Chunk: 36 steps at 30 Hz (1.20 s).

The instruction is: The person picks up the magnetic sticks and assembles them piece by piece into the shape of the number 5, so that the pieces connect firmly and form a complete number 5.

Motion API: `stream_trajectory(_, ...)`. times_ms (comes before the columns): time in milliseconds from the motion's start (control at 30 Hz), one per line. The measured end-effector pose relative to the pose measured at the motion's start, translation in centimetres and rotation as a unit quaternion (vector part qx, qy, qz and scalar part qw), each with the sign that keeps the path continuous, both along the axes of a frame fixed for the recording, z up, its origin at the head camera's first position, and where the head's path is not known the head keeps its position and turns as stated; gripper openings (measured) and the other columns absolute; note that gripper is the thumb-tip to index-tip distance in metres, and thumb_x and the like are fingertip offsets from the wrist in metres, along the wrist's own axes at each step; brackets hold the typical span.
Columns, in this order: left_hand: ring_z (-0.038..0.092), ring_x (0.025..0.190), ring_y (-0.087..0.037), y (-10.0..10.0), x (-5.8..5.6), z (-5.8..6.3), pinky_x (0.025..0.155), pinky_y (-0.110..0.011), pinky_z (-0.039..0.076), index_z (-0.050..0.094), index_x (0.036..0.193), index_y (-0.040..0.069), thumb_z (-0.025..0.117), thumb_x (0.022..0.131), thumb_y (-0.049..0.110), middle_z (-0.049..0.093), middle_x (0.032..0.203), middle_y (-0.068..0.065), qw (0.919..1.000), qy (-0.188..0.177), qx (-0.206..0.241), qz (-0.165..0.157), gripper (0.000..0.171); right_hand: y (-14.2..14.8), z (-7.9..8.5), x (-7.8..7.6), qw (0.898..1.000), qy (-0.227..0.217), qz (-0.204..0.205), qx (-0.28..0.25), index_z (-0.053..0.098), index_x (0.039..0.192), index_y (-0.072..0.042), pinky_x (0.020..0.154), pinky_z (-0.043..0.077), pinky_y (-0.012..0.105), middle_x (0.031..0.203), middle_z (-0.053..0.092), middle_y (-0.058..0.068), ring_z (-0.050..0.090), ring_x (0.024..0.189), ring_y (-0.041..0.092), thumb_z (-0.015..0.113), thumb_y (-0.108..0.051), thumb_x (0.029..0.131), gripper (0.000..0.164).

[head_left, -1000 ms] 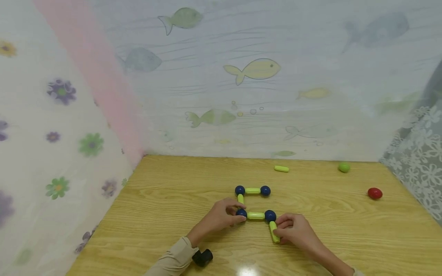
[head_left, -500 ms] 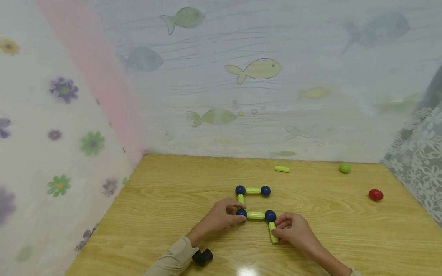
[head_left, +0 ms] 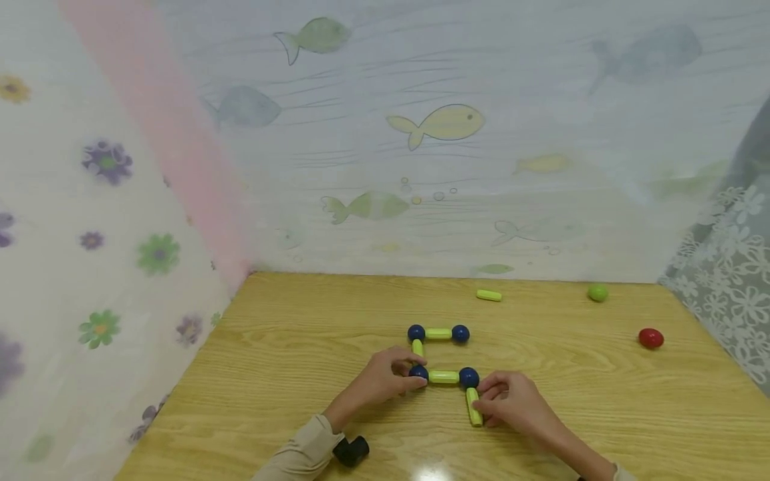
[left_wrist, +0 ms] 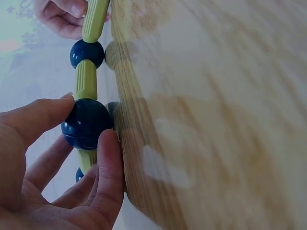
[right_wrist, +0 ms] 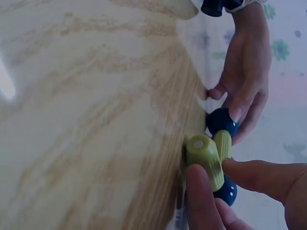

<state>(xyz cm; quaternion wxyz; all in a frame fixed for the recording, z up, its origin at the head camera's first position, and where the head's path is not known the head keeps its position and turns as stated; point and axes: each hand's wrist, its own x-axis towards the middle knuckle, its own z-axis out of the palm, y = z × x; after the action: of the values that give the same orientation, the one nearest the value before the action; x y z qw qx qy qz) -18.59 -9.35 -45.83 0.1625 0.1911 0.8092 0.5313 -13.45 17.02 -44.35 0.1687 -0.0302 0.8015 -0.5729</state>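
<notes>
Blue balls and yellow-green magnetic rods form an angular chain on the wooden table (head_left: pixel 289 374). My left hand (head_left: pixel 385 379) grips the blue ball (left_wrist: pixel 86 123) at the chain's near left corner, thumb on one side and fingers on the other. From it a rod (head_left: pixel 444 377) runs right to another blue ball (head_left: pixel 469 377). At that ball my right hand (head_left: pixel 516 404) pinches a rod (head_left: pixel 474 407) that points toward me; its free end shows a round silvery disc in the right wrist view. Behind, a rod (head_left: pixel 438 333) joins two more blue balls.
A loose yellow-green rod (head_left: pixel 488 295) lies near the back edge. Further right are a green ball (head_left: pixel 597 293) and a red ball (head_left: pixel 651 338). A black device (head_left: pixel 351 451) sits by the left sleeve. Patterned cloth walls (head_left: pixel 373 160) close off the back and sides.
The near end of the rod in my right hand has swung slightly left, bringing it more in line toward me. My left hand keeps its hold on the corner ball.
</notes>
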Motion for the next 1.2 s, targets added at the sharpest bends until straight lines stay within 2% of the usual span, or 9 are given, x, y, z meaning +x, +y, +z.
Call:
stream_trajectory(167, 0.060, 0.085, -0.017, -0.1, 0.0, 0.0, 0.059, -0.033, 0.054, 0.067, 0.114, 0.014, 0.073, 0.085, 0.019, 0.057, 0.111, -0.002, 1.0000, -0.002, 0.005, 0.001, 0.030, 0.8, 0.4, -0.5, 1.000, -0.006, 0.021, -0.006, 0.058, 0.105, 0.012, 0.060, 0.057, 0.038, 0.084, 0.062, 0.011, 0.064, 0.070, 0.024, 0.070, -0.010, 0.083, 0.034)
stream_trajectory(400, 0.060, 0.082, -0.017, -0.2, -0.2, 0.0, 0.059, -0.030, 0.054, 0.067, 0.113, 0.014, 0.072, 0.086, 0.022, 0.057, 0.109, -0.001, 0.9999, 0.005, -0.010, 0.001, 0.029, 3.0, 0.6, -1.3, 0.998, 0.007, 0.059, -0.001, 0.055, 0.112, 0.014, 0.062, 0.056, 0.039, 0.087, 0.063, 0.010, 0.064, 0.076, 0.027, 0.067, -0.013, 0.088, 0.038)
stream_trajectory(767, 0.061, 0.083, -0.017, -0.2, -0.2, 0.1, 0.059, -0.031, 0.054, 0.067, 0.114, 0.014, 0.072, 0.086, 0.023, 0.058, 0.111, -0.001, 1.0000, 0.008, -0.003, -0.004, 0.030, 9.6, 2.0, -2.6, 0.996, 0.045, 0.081, 0.018, 0.047, 0.122, 0.015, 0.064, 0.055, 0.041, 0.099, 0.060, 0.014, 0.065, 0.082, 0.027, 0.061, -0.013, 0.093, 0.043)
stream_trajectory(1033, 0.060, 0.079, -0.016, -0.2, -0.4, -0.1, 0.058, -0.031, 0.054, 0.067, 0.114, 0.013, 0.072, 0.085, 0.023, 0.058, 0.106, -0.002, 0.9999, 0.002, -0.001, -0.011, 0.031, 15.1, 2.5, -2.6, 0.995, 0.071, 0.054, 0.051, 0.044, 0.125, 0.015, 0.068, 0.055, 0.041, 0.103, 0.060, 0.014, 0.065, 0.087, 0.019, 0.056, -0.012, 0.096, 0.042)
stream_trajectory(1200, 0.060, 0.084, -0.016, 0.1, -0.5, -0.2, 0.057, -0.032, 0.054, 0.068, 0.113, 0.014, 0.073, 0.085, 0.020, 0.057, 0.109, -0.001, 1.0000, -0.005, 0.000, -0.008, 0.030, 18.4, 2.7, -2.5, 0.992, 0.099, 0.007, 0.071, 0.056, 0.117, 0.001, 0.066, 0.056, 0.039, 0.098, 0.063, -0.001, 0.065, 0.084, 0.011, 0.056, -0.010, 0.096, 0.024)
